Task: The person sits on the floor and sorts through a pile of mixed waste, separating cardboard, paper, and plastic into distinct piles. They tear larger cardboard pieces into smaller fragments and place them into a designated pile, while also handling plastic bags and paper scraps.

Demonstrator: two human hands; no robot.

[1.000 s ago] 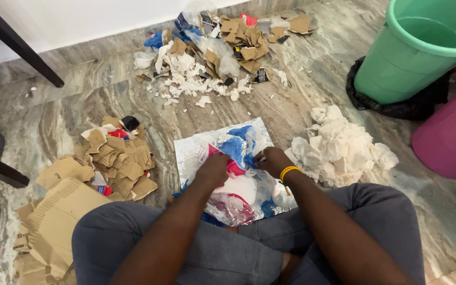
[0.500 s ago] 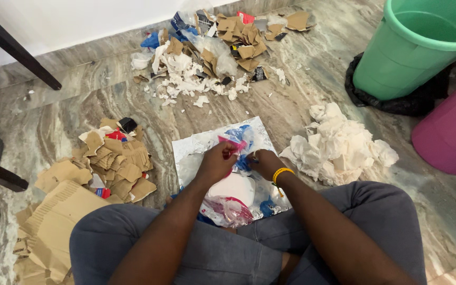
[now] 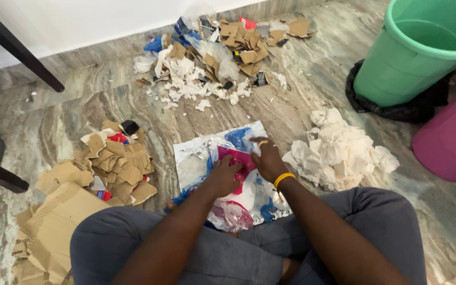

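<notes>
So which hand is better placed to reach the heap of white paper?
Probably the right hand: it lies closer to the white paper heap, while the left hand rests on the plastic wrappers.

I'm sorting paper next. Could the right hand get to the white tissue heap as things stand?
Probably yes: the right hand rests on the plastic wrappers, the white tissue heap lies just beside it, with nothing between.

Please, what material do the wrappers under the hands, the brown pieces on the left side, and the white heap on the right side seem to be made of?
The wrappers look like thin plastic film with a shiny silver foil lining: glossy, crinkled, reflecting light. The brown pieces seem to be torn cardboard, matte, and one larger sheet shows ridges. The white heap looks like crumpled tissue or soft paper, matte and wrinkled; which one is unclear.
</notes>
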